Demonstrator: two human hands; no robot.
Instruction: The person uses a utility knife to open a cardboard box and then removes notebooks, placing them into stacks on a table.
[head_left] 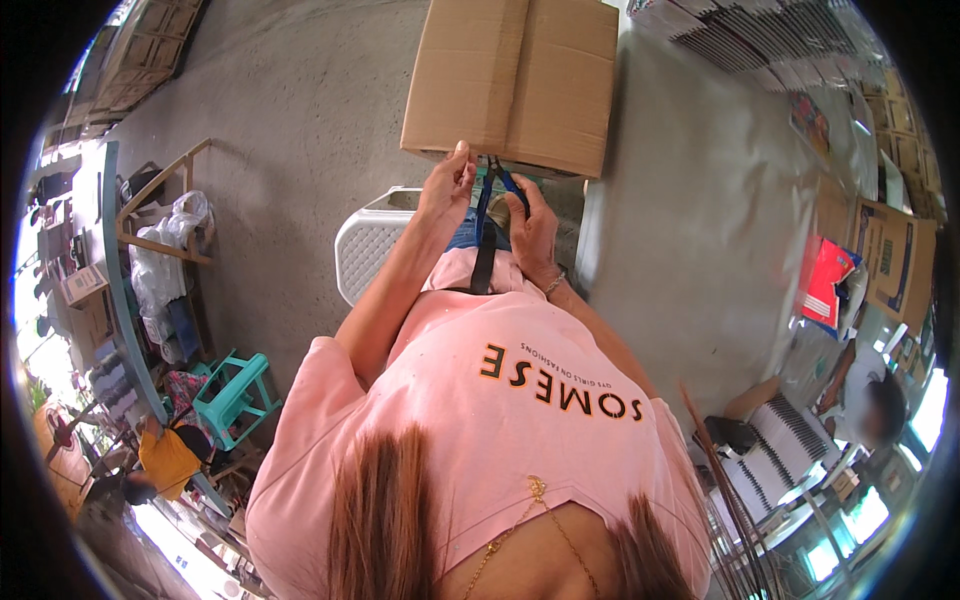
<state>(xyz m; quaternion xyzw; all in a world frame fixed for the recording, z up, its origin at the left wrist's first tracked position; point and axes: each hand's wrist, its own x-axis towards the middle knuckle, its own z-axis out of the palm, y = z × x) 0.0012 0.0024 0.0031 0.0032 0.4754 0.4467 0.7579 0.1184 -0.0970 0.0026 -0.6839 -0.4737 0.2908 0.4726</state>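
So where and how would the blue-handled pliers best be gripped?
Likely around both blue handles, coming from the near right: they spread apart on the near side, while the jaws point away toward the cardboard box. The right hand is at the handles from that side.

Blue-handled pliers (486, 192) at brown carton (510, 85)

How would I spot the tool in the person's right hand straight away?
Find the big brown cardboard box at the top. At its lower edge, the right hand holds pliers. Their two splayed blue handles set them apart from the black strap just below.
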